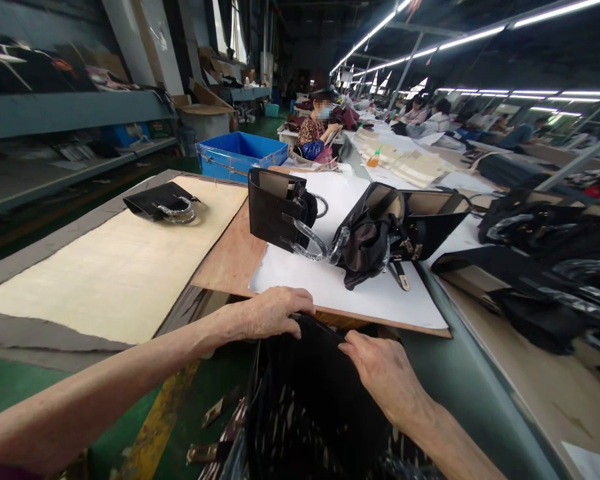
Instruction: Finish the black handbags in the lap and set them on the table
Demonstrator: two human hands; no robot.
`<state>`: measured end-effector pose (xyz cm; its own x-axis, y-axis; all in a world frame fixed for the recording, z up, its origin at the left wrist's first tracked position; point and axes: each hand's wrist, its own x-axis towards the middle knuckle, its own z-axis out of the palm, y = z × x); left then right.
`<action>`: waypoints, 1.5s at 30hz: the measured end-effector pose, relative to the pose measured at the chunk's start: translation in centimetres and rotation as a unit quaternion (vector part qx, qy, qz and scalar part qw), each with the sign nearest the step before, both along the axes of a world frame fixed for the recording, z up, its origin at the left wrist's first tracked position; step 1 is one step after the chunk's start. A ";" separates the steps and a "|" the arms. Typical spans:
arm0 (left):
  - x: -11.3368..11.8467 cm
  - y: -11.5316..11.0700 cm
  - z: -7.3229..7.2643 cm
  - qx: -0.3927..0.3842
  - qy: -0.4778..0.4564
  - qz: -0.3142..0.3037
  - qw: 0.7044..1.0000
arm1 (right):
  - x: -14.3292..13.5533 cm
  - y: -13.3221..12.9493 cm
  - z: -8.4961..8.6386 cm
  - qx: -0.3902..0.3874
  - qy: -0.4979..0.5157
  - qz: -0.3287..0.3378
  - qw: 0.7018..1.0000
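A black bag hangs open below the table edge, close to my body. My left hand grips its upper rim at the left, thumb on the near side. Farther right along that rim, my right hand pinches the edge between thumb and fingers. Just beyond, on white sheeting, stands a black bag with plastic-wrapped handles. Beside it another black bag lies with its dark lining bulging out. The inside of the held bag is too dark to make out.
A small black bag lies on the cream sheet at left. Behind is a blue bin. More black bags cover the right table. A masked person sits beyond; others work farther back. Shelving lines the left.
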<state>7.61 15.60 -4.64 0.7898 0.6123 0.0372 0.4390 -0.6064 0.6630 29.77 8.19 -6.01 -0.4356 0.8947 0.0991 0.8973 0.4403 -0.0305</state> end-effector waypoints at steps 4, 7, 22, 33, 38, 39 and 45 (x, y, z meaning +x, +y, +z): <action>1.2 0.3 -1.4 -0.009 -0.003 0.007 1.000 | -0.3 0.0 0.3 -0.012 -0.006 -0.015 1.000; 1.5 0.3 -2.2 -0.038 -0.005 0.033 0.999 | -0.5 0.0 0.6 -0.021 -0.009 -0.020 1.000; 2.5 0.3 -2.9 -0.117 -0.009 0.149 0.982 | -1.0 0.3 -0.2 0.034 -0.066 -0.020 0.997; 2.8 -0.3 -2.9 -0.175 -0.073 0.171 0.967 | -3.5 0.5 -1.4 0.018 -0.030 -0.066 0.997; 2.7 -0.4 -3.0 -0.173 -0.073 0.169 0.968 | -2.6 0.9 -1.5 -0.002 0.003 -0.043 0.999; 2.7 -0.4 -3.0 -0.173 -0.074 0.169 0.968 | -2.5 0.9 -1.5 -0.004 0.008 -0.042 0.999; 2.9 -0.3 -3.3 -0.167 -0.080 0.175 0.967 | -3.6 1.5 -1.1 -0.020 0.008 -0.056 0.998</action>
<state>10.48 15.26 -7.96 0.5333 0.8394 -0.1046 0.4537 -0.1794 0.8729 26.14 9.72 -7.09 -0.3318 0.9409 0.0677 0.9400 0.3358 -0.0602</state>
